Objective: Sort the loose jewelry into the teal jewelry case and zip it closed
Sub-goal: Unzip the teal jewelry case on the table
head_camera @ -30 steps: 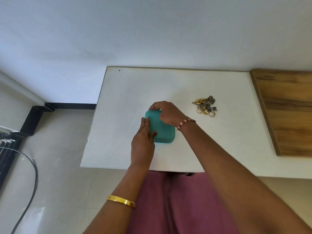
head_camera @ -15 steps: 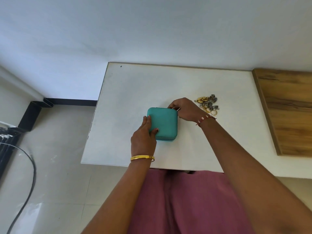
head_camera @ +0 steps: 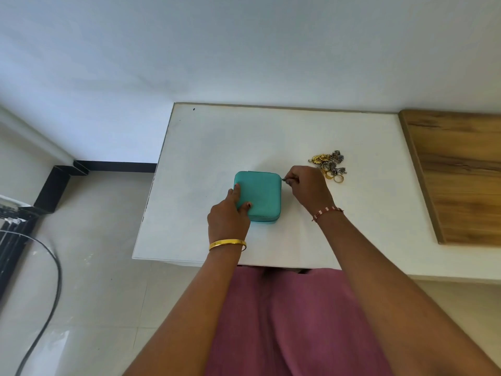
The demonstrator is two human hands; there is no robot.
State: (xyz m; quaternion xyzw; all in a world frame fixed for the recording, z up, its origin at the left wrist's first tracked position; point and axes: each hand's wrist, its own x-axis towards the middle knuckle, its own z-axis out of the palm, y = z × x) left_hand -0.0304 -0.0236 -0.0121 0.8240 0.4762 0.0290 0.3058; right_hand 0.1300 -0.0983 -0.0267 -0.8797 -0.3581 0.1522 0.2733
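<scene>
- The teal jewelry case (head_camera: 257, 196) lies shut, mid-table near the front edge.
- My right hand (head_camera: 307, 185) pinches the zipper pull (head_camera: 284, 179) at its far right corner; it has travelled there from the far left corner.
- My left hand (head_camera: 229, 217) presses the lid, fingers (head_camera: 236, 191) straight.
- The loose jewelry (head_camera: 329, 165) waits just beyond my right hand.

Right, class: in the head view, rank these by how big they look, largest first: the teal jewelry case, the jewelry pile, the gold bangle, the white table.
1. white table
2. teal jewelry case
3. jewelry pile and gold bangle: too alike to rank, and the bangle is nearer the camera.
</scene>
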